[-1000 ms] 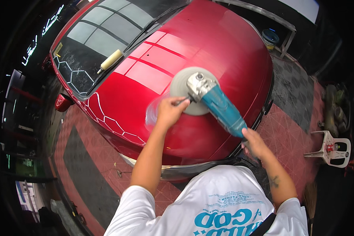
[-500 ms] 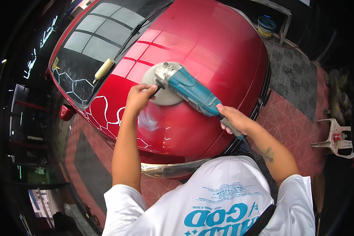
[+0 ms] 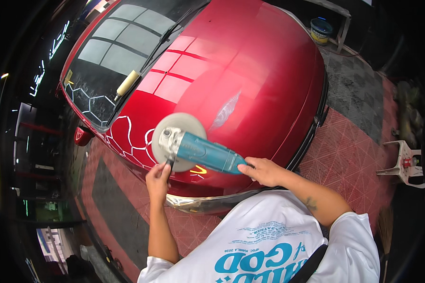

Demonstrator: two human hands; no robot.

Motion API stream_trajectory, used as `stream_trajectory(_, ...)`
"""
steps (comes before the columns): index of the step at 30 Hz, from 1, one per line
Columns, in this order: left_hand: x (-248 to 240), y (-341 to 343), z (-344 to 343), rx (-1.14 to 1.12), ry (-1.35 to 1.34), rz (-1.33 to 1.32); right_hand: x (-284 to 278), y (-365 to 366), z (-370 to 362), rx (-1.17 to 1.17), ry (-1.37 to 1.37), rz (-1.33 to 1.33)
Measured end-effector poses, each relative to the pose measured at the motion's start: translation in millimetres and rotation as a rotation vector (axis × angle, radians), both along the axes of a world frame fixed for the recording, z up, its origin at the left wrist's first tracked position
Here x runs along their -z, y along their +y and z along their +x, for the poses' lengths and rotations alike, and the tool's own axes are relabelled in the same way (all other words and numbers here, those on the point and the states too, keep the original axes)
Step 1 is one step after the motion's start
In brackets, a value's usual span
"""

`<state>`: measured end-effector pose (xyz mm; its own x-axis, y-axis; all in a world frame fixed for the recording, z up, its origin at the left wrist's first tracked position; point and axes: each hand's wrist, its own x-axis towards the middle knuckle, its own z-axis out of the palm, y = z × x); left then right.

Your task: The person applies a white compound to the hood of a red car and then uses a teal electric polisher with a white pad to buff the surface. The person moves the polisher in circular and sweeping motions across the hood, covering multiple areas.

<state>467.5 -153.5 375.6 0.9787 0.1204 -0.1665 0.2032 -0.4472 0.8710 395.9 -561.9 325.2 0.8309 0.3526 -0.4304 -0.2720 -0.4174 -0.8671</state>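
Observation:
Across the near side of the red car hood (image 3: 264, 89) lies a teal and silver car polisher (image 3: 208, 153), its round pale pad (image 3: 174, 126) against the paint. My left hand (image 3: 158, 180) is closed around the black side handle by the polisher's head. Toward the rear end of the body, my right hand (image 3: 262, 170) wraps the grip; part of its fingers is hidden. A whitish compound smear (image 3: 225, 112) marks the hood beyond the pad. The cream-coloured bottle (image 3: 128, 84) rests at the base of the windshield (image 3: 118, 40).
A wiper (image 3: 161, 38) runs along the windshield's lower edge. The chrome-trimmed front corner (image 3: 193, 203) is close to my body. Red and grey floor tiles (image 3: 340, 151) surround the car. A white plastic stool (image 3: 403, 162) stands right, and a bucket (image 3: 320, 31) sits at the far right.
Both hands have drawn the polisher nearer and to the left over the hood. The smear beyond the pad is now uncovered, and the tool lies more level across the view.

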Motion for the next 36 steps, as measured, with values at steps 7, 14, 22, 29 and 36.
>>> stream_trajectory(7,33.1,-70.3,-1.8,0.042,-0.006,-0.138,0.8,-49.3,-45.4,0.177,-0.116,-0.149)
stream_trajectory(14,38.1,-219.2,75.4,0.342,-0.284,0.073,57.5,-158.6,-73.8,0.518,-0.036,0.191)
stream_trajectory(22,35.9,-214.1,24.4,0.305,-0.126,0.118,68.0,-162.3,-105.9,0.448,-0.021,0.229)
stream_trajectory(29,29.2,-93.1,-24.1,0.059,-0.038,0.101,32.7,-67.9,-76.5,0.223,0.009,0.151)
stream_trajectory(36,-20.7,11.9,-53.4,-0.108,-0.025,0.146,-24.6,17.0,-4.8,-0.069,0.055,0.033)
